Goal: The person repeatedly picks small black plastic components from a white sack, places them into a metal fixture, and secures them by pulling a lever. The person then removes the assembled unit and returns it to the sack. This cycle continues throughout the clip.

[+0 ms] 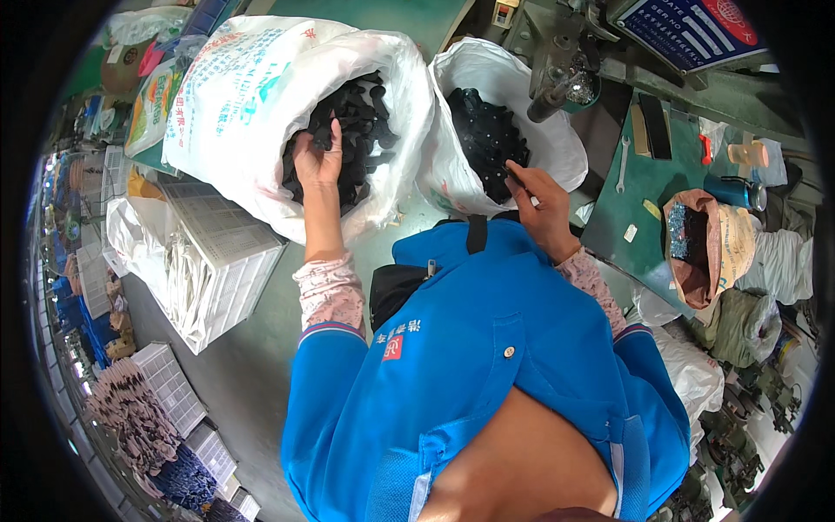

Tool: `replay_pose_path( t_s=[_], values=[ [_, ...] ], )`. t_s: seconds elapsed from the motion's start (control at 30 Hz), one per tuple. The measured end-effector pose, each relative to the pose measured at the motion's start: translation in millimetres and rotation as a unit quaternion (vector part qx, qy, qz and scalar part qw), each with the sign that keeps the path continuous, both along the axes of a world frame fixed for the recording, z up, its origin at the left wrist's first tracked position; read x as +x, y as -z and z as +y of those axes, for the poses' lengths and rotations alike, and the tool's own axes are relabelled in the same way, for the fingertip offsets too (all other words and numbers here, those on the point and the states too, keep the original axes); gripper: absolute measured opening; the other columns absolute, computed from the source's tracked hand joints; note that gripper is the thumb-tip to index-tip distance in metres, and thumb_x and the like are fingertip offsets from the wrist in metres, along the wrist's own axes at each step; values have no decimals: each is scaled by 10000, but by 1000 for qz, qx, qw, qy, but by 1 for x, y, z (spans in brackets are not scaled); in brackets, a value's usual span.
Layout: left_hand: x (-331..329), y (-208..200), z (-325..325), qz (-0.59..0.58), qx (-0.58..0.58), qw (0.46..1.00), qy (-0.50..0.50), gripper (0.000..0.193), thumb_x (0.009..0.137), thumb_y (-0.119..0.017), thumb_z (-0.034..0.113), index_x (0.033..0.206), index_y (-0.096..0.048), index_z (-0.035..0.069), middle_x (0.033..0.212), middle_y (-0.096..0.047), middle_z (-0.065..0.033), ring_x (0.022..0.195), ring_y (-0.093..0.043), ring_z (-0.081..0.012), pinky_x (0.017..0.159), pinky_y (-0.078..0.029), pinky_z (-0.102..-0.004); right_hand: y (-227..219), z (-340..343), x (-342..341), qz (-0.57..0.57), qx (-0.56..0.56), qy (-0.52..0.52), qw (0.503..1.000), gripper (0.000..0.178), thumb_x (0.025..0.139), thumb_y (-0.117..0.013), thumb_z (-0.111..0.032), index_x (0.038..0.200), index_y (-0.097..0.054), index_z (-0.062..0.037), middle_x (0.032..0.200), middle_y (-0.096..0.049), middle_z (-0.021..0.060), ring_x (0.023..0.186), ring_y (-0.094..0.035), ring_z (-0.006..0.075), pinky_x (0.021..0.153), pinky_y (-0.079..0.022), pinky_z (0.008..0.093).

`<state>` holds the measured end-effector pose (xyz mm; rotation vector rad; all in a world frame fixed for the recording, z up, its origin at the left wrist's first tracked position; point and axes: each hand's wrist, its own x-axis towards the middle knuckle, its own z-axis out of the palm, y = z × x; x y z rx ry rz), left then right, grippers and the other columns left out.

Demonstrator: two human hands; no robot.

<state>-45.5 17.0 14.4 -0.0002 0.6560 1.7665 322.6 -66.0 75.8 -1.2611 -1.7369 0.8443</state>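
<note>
Two white sacks stand side by side ahead of me. The left sack (235, 83) lies tilted with its mouth toward me, holding many small black parts (355, 165). Inside that mouth is my left hand (318, 165), its fingers curled at a black part among the pile. In the right sack (552, 143) lie more black parts (483, 130), with small pale dots on them. My right hand (544, 207) is at this sack's near rim, pinching a small dark part (515, 178). What exactly these parts are, I cannot make out.
Above the right sack juts a metal machine (561, 65). On the green bench (609, 222) to the right lie a wrench (623, 163), a blue can (735, 191) and a brown-lined bag (696, 248). White plastic crates (230, 261) stand to the left.
</note>
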Motion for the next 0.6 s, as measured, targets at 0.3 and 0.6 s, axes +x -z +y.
replay_pose_path(
  t_s=[0.3, 0.6],
  values=[
    [6, 25, 5, -101, -15, 993, 57, 210, 826, -621, 25, 1036, -604, 26, 1007, -627, -135, 879, -614, -303, 703, -579, -347, -16, 11, -1, -48, 93, -2, 995, 335, 784, -651, 28, 1113, -636, -33, 998, -628, 120, 869, -621, 225, 745, -485, 270],
    [67, -25, -26, 108, -20, 982, 156, 369, 749, -646, -65, 1025, -537, 153, 1027, -597, -77, 909, -624, -222, 667, -593, -355, -12, 27, -12, 386, -202, -18, 900, 206, 937, -495, -122, 1101, -550, -10, 1028, -610, 119, 885, -620, 169, 808, -493, 284]
  ],
)
